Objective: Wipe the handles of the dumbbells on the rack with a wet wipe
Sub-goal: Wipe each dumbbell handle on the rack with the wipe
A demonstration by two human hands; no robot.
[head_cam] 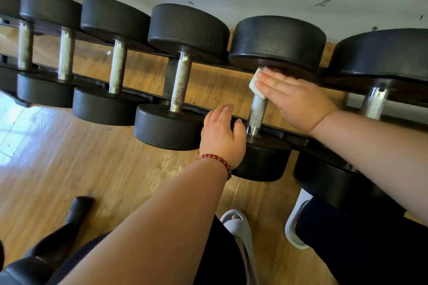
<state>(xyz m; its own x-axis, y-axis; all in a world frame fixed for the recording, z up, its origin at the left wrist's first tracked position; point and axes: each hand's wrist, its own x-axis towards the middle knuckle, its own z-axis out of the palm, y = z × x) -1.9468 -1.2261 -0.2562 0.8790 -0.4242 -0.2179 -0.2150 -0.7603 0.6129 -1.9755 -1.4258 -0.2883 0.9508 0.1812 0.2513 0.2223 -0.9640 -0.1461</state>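
Wood floor (69,157); right hand (294,99) presses white wipe (254,83) on knurled steel handle (256,113).

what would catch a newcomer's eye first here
The row of black dumbbells spanning the rack across the upper frame stands out first. Right of centre, the right hand presses a white wipe flat against one steel handle, while the left hand, a red bead bracelet at its wrist, rests near that dumbbell's front head.
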